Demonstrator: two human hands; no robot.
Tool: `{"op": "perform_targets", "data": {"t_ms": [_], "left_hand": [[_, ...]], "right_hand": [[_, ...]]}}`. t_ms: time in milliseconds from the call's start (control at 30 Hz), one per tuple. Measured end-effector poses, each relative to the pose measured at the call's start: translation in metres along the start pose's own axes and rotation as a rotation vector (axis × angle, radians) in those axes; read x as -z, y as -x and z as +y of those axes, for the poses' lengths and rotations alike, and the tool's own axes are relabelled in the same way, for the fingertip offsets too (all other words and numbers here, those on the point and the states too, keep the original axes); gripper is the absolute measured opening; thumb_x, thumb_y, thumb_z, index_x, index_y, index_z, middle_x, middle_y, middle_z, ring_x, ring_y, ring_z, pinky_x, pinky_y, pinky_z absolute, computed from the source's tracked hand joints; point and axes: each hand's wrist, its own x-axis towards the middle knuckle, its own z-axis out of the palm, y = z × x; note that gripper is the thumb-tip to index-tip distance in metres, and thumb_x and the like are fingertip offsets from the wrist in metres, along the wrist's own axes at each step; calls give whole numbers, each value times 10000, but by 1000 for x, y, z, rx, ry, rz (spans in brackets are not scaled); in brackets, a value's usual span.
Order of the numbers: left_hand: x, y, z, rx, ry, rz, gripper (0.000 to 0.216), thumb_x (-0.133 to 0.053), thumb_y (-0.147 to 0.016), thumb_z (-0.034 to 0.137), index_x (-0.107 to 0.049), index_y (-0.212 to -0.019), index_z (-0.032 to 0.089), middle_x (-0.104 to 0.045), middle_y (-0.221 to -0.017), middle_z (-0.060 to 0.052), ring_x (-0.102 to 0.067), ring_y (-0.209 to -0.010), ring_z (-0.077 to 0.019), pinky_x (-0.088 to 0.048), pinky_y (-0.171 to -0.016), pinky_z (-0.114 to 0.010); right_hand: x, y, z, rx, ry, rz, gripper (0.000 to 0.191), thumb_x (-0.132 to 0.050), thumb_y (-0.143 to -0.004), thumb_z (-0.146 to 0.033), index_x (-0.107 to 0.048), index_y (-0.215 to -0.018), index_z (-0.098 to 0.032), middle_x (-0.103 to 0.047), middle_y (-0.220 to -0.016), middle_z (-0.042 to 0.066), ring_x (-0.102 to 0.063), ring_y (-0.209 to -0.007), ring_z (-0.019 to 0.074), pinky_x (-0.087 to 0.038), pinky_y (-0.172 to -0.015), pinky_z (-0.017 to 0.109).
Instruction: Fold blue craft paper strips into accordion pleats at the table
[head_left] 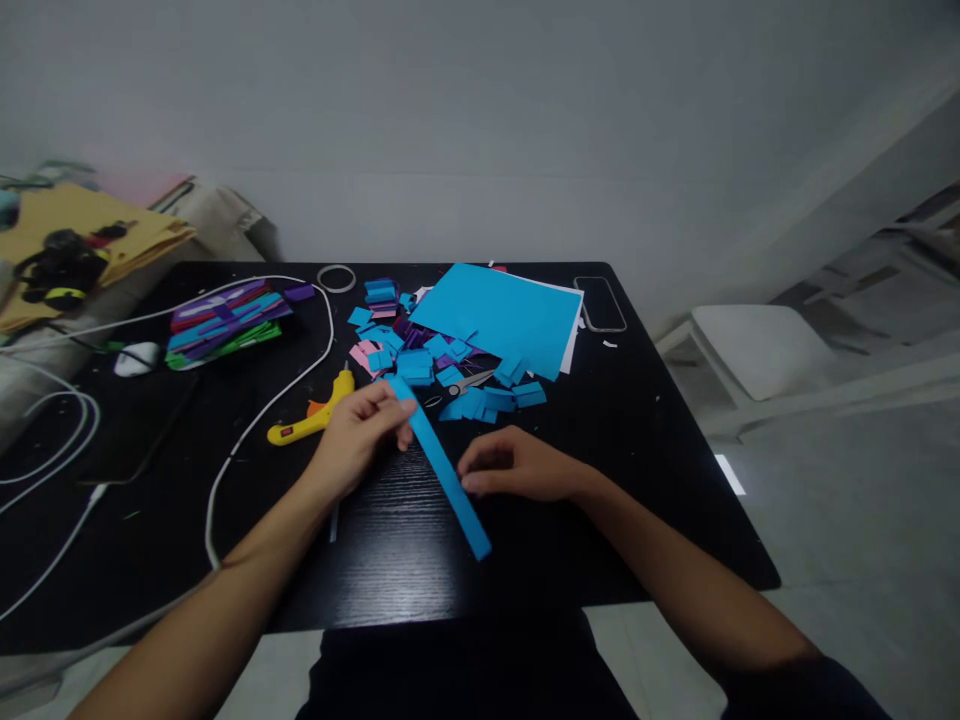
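Observation:
A long blue paper strip (442, 470) lies slantwise on the black table (660, 480) in front of me. My left hand (360, 432) pinches its far end, fingers closed on it. My right hand (514, 467) is curled and presses on the strip's middle with its fingertips. Just beyond the hands is a heap of small cut blue, pink and purple paper squares (431, 360), with scissors (465, 384) half buried in it. A big blue paper sheet (502, 315) lies behind the heap.
A yellow glue gun (311, 418) with a white cord (259, 420) lies left of my left hand. A stack of coloured strips (225, 320), a tape ring (336, 278) and a phone (600, 303) sit farther back. Yellow cloth (90, 235) lies at far left.

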Motion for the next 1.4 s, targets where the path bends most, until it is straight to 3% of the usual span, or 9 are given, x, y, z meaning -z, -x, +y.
{"op": "perform_targets", "data": {"t_ms": [100, 200, 633, 1400], "left_hand": [[-12, 7, -5, 125, -126, -272, 298, -792, -823, 387, -646, -711, 153, -655, -579, -3, -593, -530, -116, -489, -570, -228], [-20, 12, -12, 196, -125, -383, 313, -787, -832, 406, -649, -715, 151, -662, -587, -2, -606, -527, -111, -494, -557, -217], [-27, 17, -11, 182, -178, -340, 317, -781, -842, 441, -721, -747, 145, -717, -636, -31, -657, -537, -127, -564, -559, -227], [-23, 17, -15, 83, -252, -441, 329, -622, -979, 396, -673, -766, 151, -693, -669, -13, -652, -588, -109, -528, -598, -203]], "right_hand": [[-14, -7, 7, 103, -115, 254, 330, -800, -821, -477, -744, -924, -168, -719, -829, 16, -688, -755, 141, -588, -677, 262], [-19, -12, 10, 126, -143, 374, 356, -838, -768, -498, -722, -838, -170, -698, -754, -8, -659, -650, 116, -576, -632, 248], [-23, -10, 8, 83, -172, 453, 352, -857, -735, -480, -706, -773, -164, -687, -675, -23, -641, -571, 105, -572, -594, 246], [-25, -8, 8, 81, -145, 452, 338, -811, -794, -492, -732, -790, -163, -712, -688, 1, -660, -588, 117, -578, -605, 257]]}}
